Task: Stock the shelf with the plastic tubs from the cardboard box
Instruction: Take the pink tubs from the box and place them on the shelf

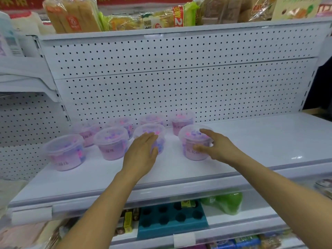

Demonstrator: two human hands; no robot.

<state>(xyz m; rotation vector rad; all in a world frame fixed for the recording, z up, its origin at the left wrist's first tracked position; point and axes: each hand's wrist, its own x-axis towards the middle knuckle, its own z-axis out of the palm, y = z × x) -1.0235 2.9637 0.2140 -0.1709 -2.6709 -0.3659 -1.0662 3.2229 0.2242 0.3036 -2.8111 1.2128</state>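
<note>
Tubs (195, 144): clear plastic, pink label, pink and purple beads inside
Shelf (251, 141): plain white
Back panel (179, 87): white, dotted with dark holes
Tray below (172, 220): teal, dark round holes
Bottle below (226, 202): green

"洗衣" on tub label (193, 150); "2" on noodle packet (177, 16)

Premises: retail shop. White metal gondola shelf (251, 141) with perforated back panel (179, 87); packaged noodles (71, 17) stocked at 12 o'clock above; boxed goods (172, 218) at 6 o'clock below; price-tag holder (184, 239) on shelf edge.
</note>
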